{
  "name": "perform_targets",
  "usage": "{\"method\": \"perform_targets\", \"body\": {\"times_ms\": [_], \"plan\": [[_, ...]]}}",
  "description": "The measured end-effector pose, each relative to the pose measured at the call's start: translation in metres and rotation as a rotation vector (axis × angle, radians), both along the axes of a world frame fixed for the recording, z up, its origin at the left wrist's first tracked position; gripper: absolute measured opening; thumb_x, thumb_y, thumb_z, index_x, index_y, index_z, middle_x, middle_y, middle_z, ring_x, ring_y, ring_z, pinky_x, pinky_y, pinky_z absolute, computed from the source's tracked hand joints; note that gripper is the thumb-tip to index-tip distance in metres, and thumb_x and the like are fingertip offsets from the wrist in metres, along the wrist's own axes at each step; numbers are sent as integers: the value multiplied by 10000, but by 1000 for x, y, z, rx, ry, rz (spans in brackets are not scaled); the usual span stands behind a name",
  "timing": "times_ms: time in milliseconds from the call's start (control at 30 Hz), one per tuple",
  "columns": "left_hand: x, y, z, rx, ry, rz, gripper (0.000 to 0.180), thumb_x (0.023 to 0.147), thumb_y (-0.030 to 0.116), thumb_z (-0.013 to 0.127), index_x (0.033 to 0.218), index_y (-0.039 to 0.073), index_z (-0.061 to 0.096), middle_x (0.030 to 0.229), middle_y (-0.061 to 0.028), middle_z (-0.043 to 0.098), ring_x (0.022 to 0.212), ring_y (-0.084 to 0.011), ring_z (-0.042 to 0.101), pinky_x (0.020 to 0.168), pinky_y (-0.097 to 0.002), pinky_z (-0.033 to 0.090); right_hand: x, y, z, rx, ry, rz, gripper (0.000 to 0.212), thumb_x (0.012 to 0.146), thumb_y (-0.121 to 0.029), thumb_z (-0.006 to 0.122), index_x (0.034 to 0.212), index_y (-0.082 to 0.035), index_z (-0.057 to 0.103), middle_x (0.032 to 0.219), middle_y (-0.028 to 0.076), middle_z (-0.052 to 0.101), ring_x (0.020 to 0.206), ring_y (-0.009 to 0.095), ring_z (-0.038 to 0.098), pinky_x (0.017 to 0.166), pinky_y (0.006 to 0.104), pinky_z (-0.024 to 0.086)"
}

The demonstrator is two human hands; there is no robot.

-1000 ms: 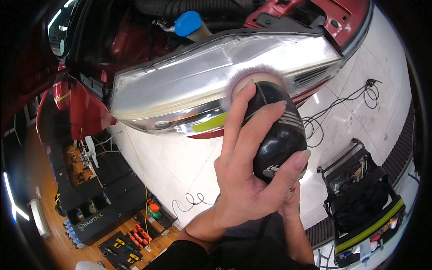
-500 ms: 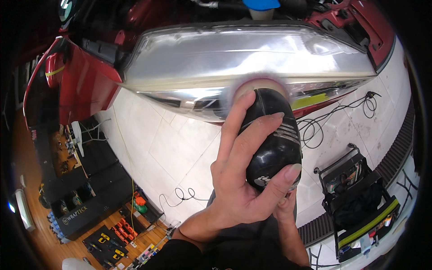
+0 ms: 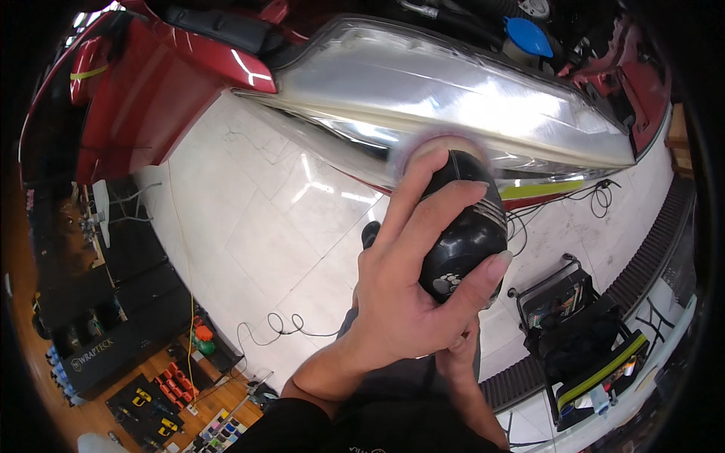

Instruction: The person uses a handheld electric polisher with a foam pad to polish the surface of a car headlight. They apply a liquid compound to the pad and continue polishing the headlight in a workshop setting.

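My left hand (image 3: 400, 302) is wrapped over the top of a black handheld polisher (image 3: 464, 226), index finger stretched along its head and thumb on its right side. The polisher's round pad (image 3: 438, 145) is pressed against the lower edge of a clear car headlight (image 3: 453, 90), about midway along the lens. My right hand (image 3: 462, 355) sits just below the left one, closed around the rear of the polisher's body and mostly hidden by it.
The headlight belongs to a red car (image 3: 151, 98) with its bonnet open and a blue cap (image 3: 526, 34) showing. White tiled floor (image 3: 287, 226) carries loose cables (image 3: 596, 196). An open black tool bag (image 3: 581, 332) stands right, and dark cases (image 3: 113, 332) left.
The polisher and both hands have slid leftward along the headlight's lower edge, from its right part to near its middle. My view has swung too. The grip is unchanged.
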State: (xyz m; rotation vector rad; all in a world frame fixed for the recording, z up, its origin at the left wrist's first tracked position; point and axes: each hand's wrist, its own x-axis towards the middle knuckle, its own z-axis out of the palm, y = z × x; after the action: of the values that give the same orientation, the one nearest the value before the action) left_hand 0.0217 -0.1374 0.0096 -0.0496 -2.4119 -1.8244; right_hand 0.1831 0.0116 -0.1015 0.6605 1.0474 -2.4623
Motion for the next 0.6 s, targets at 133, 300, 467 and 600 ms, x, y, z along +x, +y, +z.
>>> {"method": "perform_targets", "body": {"times_ms": [133, 300, 467, 600], "plan": [[-1, -19, 10, -1, -28, -7, 523, 842, 201, 802, 1295, -6, 640, 1471, -282, 501, 1289, -385, 596, 1045, -402, 487, 11, -30, 13, 57, -71, -78, 927, 737, -506, 923, 1386, 32, 539, 1246, 75, 685, 1141, 176, 665, 1042, 343, 491], [-3, -44, 18, 40, -59, -18, 507, 853, 185, 784, 1296, -16, 641, 1454, -272, 519, 1302, -354, 582, 1081, -396, 452, 14, -62, 24, 93, -91, -111, 882, 777, -491, 901, 1382, 35, 533, 1228, 89, 692, 1103, 197, 684, 994, 361, 527], [-17, -71, 28, 45, -98, -25, 493, 864, 194, 769, 1295, -12, 645, 1447, -256, 539, 1302, -329, 579, 1091, -389, 440, 11, -83, 45, -49, -62, -39, 805, 830, -448, 872, 1350, 54, 518, 1165, 167, 697, 924, 270, 729, 771, 407, 619], [-22, -93, 28, 114, -70, 21, 452, 880, 179, 754, 1281, -2, 649, 1430, -253, 555, 1304, -313, 577, 1094, -377, 432, 8, -105, 55, -107, -44, -19, 724, 878, -339, 849, 1375, 62, 507, 1169, 149, 694, 976, 241, 719, 819, 397, 627]]}}
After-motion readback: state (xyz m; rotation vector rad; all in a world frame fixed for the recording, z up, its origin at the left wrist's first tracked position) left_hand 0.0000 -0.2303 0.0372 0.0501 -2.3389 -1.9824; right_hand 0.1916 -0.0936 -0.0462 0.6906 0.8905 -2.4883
